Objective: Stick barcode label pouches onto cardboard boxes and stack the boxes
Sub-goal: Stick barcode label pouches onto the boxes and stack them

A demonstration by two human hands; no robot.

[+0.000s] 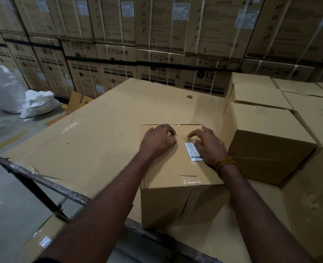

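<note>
A sealed cardboard box (168, 171) stands on a cardboard-covered table in front of me. A white barcode label pouch (193, 151) lies on the right half of its top. My left hand (157, 142) rests on the top's far left part, fingers loosely curled, fingertips on the cardboard. My right hand (207, 145) lies over the label's right side, fingers bent, fingertips touching the top just beyond the label. Neither hand grips anything.
Stacked plain boxes (267, 133) fill the right side, touching the box I work on. The cardboard-covered table (100, 130) extends left, with a metal frame (39, 179) at its near edge. White sacks (24, 95) lie on the floor left. Washing machine cartons (157, 44) wall the back.
</note>
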